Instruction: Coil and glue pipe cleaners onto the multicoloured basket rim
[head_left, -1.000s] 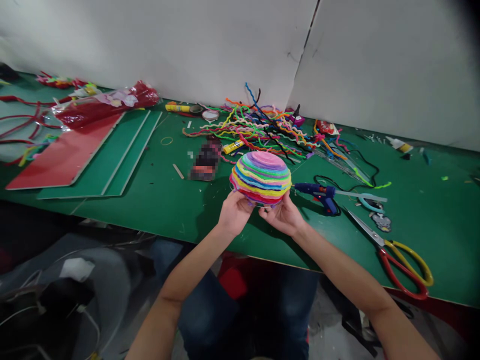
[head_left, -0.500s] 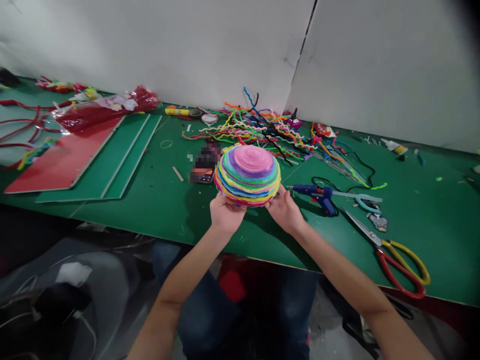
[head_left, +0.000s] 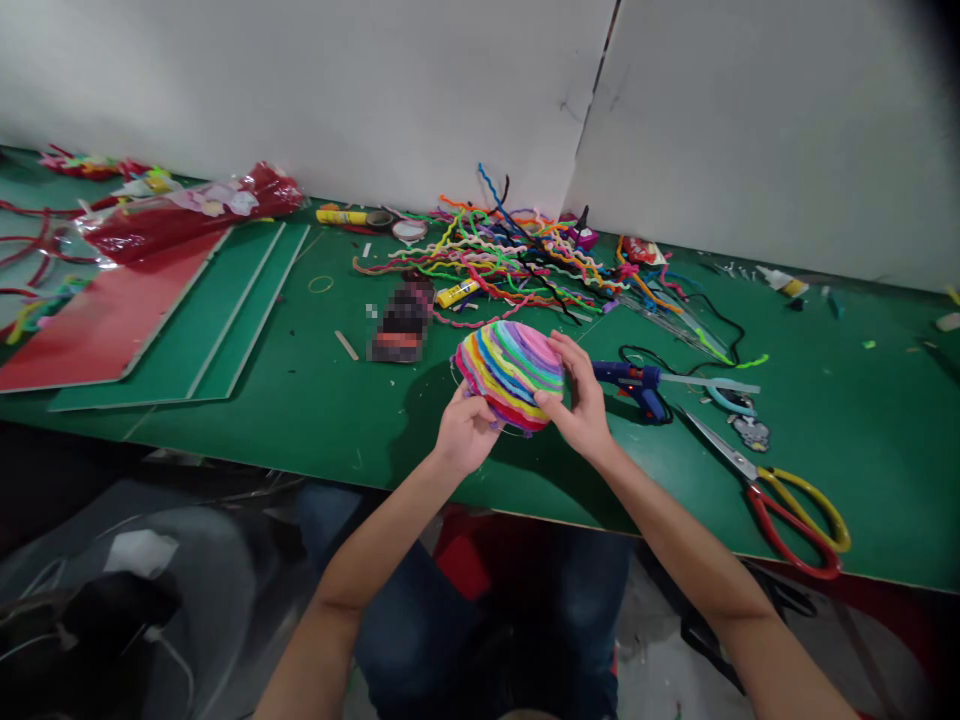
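Note:
Between my hands, above the near part of the green table, is a dome (head_left: 510, 370) of coiled fuzzy stems in rainbow bands, tilted with its pink top to the right. My left hand (head_left: 469, 432) grips its lower left rim, the thumb at the edge. My right hand (head_left: 579, 400) is closed on its right side, thumb in front and fingers over the pink top. The dome's underside is hidden. Just right of my right hand lies a blue glue gun (head_left: 634, 385) with a clear glue stick in it.
A heap of colourful pipe cleaners (head_left: 517, 250) lies at the back, a yellow tube (head_left: 457, 292) at its front edge. Large scissors (head_left: 772, 490) rest at right. A blurred-out phone (head_left: 403, 325) is left of the dome. Red and green boards (head_left: 112, 320) lie at far left.
The dome has tilted, its pink top turning to the right, and has come a little lower and nearer. My right hand has moved from beneath the rim up onto its side.

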